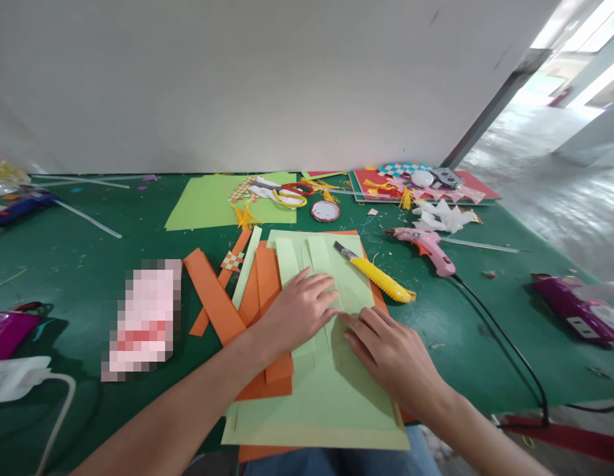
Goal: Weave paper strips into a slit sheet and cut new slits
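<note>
A pale green paper stack (356, 403) lies in front of me, with slits and narrow strips across its upper part. My left hand (309, 301) rests palm down over a pale green strip (319, 254), fingers stretched out. My right hand (381, 340) touches the sheet just right of it, index finger extended and the others slightly bent; nothing shows in its grasp. The two hands' fingertips almost meet. Orange paper strips (215, 297) lie left of my left hand, some under its wrist. A yellow utility knife (381, 277) lies above my right hand, blade out.
A pink glue gun (426, 248) with a black cord is at right, near a purple device (579, 307). Scissors (282, 192) lie on green sheets (198, 201) at the back, beside a round lid (325, 211). A blurred pink item (148, 311) lies left. A grey wall bounds the table.
</note>
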### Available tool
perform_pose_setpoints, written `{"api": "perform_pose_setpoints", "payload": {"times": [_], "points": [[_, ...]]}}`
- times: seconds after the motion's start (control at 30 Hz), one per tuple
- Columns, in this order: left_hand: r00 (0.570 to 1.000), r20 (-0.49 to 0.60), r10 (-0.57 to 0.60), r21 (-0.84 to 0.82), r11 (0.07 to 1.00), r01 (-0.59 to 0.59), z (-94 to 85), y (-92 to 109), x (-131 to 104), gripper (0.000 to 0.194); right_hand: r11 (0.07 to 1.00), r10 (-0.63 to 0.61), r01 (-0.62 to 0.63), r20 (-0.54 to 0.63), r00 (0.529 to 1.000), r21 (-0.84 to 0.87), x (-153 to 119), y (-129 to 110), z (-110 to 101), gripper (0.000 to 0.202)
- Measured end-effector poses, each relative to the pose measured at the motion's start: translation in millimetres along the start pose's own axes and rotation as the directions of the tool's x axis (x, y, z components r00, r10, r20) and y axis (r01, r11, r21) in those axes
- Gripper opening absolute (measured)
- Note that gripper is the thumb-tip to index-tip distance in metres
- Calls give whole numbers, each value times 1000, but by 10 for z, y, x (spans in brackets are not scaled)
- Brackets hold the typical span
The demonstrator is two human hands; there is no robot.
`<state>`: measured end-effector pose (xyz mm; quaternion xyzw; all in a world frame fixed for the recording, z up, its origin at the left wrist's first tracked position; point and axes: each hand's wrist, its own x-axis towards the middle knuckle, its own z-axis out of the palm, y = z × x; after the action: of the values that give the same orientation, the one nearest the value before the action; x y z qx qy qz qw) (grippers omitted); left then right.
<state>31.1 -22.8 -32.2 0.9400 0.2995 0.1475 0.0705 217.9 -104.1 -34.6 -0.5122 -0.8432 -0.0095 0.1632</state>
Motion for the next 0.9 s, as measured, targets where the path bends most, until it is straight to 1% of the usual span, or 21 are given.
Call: {"api": "perform_pose_setpoints", "payload": {"times": [0.07, 0.1, 0.17, 0.2, 0.27, 0.33, 0.4, 0.5, 0.6, 0.7, 0.8, 0.9], "points": [[1000, 10, 13, 6, 1000, -13, 7, -3, -8, 36, 997, 30, -30, 0, 1000, 67, 53, 78, -51, 26], [1000, 15, 13, 9, 1000, -13, 11, -5, -12, 37, 996, 49, -47, -26, 998, 70, 87, 132, -81, 26], [1000, 17, 4, 23, 1000, -5, 20, -6, -17, 38, 995, 95, -95, -105, 990, 10, 166, 257, -133, 25], [1000, 14, 1, 34, 999, -1, 24, -6, -17, 39, 992, 110, -116, -115, 987, -44, 209, 319, -148, 27], [1000, 0, 8, 51, 999, -8, 29, -2, -14, 37, 972, 167, -178, -86, 982, -152, 292, 423, -150, 32], [999, -14, 34, 46, 998, -33, 29, 3, -7, 31, 956, 202, -203, -28, 979, -214, 359, 486, -117, 38], [998, -22, 61, 28, 998, -60, 26, 7, -4, 27, 953, 207, -197, 18, 978, -232, 400, 515, -70, 39], [997, -28, 77, 15, 997, -77, 26, 10, -12, 29, 955, 206, -193, 33, 978, -227, 407, 530, -18, 40], [996, -22, 85, 24, 996, -85, 34, 13, -27, 36, 961, 218, -211, 23, 976, -181, 359, 541, -20, 41], [997, -14, 70, 41, 997, -69, 40, 19, -31, 40, 972, 219, -219, -9, 976, -87, 256, 539, -71, 44], [1000, -23, 14, 76, 997, -12, 40, 22, -20, 39, 982, 186, -185, -25, 982, 33, 90, 516, -148, 47], [999, -26, -24, 99, 995, 26, 40, 20, -8, 43, 986, 135, -135, 7, 991, 99, -134, 491, -216, 49]]}}
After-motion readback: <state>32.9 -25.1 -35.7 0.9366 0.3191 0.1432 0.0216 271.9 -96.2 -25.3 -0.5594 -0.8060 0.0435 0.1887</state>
